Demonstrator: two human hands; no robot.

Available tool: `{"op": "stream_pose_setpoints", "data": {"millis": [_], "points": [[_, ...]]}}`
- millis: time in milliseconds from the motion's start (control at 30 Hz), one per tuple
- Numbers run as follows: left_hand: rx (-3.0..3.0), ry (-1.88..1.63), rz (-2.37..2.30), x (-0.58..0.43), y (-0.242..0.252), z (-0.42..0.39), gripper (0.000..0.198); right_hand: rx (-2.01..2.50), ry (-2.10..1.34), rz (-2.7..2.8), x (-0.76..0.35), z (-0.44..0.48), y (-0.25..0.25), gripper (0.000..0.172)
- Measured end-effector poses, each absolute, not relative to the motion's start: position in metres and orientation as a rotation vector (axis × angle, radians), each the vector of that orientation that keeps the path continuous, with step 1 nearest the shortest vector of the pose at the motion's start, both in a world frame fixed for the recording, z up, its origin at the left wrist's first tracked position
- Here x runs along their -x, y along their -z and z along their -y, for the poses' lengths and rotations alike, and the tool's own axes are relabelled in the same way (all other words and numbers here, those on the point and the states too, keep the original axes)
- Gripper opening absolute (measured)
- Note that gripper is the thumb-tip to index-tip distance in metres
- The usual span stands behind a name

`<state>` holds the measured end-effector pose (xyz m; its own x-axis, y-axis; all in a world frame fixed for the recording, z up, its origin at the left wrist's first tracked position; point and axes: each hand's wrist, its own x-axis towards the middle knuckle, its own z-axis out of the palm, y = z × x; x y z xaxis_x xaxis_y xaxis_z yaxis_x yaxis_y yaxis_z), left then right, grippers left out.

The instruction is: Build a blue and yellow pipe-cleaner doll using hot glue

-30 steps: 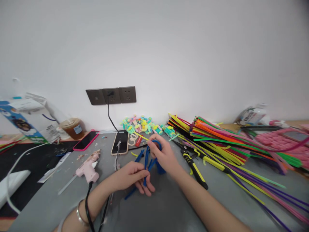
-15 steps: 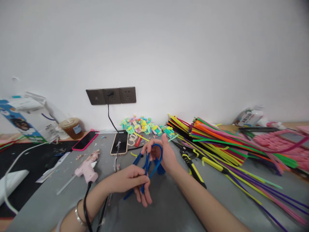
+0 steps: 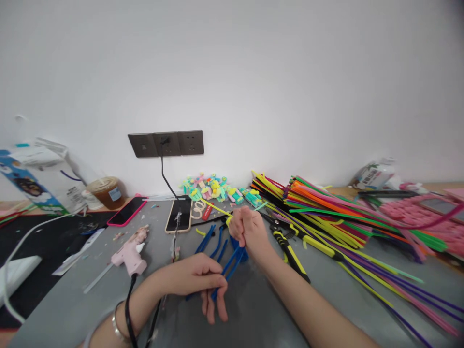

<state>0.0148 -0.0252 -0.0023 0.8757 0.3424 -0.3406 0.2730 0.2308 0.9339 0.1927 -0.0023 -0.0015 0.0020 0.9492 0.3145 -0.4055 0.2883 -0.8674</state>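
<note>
A folded blue pipe cleaner (image 3: 232, 264) runs between my two hands as a pair of close strands. My right hand (image 3: 251, 232) is closed in a fist around its upper end, hiding the bend. Lower down, my left hand (image 3: 207, 282) pinches the other end between thumb and fingers, with the lower fingers hanging loose. More blue pipe cleaners (image 3: 206, 239) lie on the grey table (image 3: 250, 314) just behind my left hand. Close to my right hand rest yellow-and-black pliers (image 3: 290, 253).
A pink glue gun (image 3: 129, 255) with its cord lies left, near two phones (image 3: 127, 211). A drink cup (image 3: 108, 192) stands farther back. Small pastel pieces (image 3: 213, 187) are heaped by the wall. Bundles of coloured pipe cleaners (image 3: 326, 208) spread across the right side.
The open blue loop at my right hand is now gathered inside that fist, which has closed. The two strands are drawn straighter between my hands. My left hand has barely moved.
</note>
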Motion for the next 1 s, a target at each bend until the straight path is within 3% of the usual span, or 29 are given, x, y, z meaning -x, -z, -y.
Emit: {"op": "stream_pose_setpoints", "data": {"millis": [333, 500, 633, 733, 800, 1000], "points": [[-1.418, -0.278, -0.700, -0.009, 0.009, 0.014, 0.047, 0.875, -0.997, 1.006, -0.223, -0.013, -0.015, 0.058], [-1.424, -0.589, -0.852, -0.012, 0.011, 0.004, 0.052, 1.412, -0.395, 1.548, -0.267, -0.002, -0.024, 0.041], [-1.406, -0.721, -0.871, -0.013, 0.013, 0.000, 0.052, 2.179, -0.272, 1.950, -0.292, 0.030, -0.022, 0.025], [-1.404, -0.735, -0.862, -0.013, 0.014, 0.001, 0.051, 2.494, -0.246, 1.987, -0.296, 0.050, -0.015, 0.049], [-1.410, -0.708, -0.860, -0.013, 0.014, 0.002, 0.052, 2.548, -0.308, 1.996, -0.295, 0.055, -0.010, 0.053], [-1.446, -0.631, -0.870, -0.015, 0.011, 0.004, 0.054, 2.393, -0.343, 1.913, -0.309, 0.051, -0.004, 0.022]]}}
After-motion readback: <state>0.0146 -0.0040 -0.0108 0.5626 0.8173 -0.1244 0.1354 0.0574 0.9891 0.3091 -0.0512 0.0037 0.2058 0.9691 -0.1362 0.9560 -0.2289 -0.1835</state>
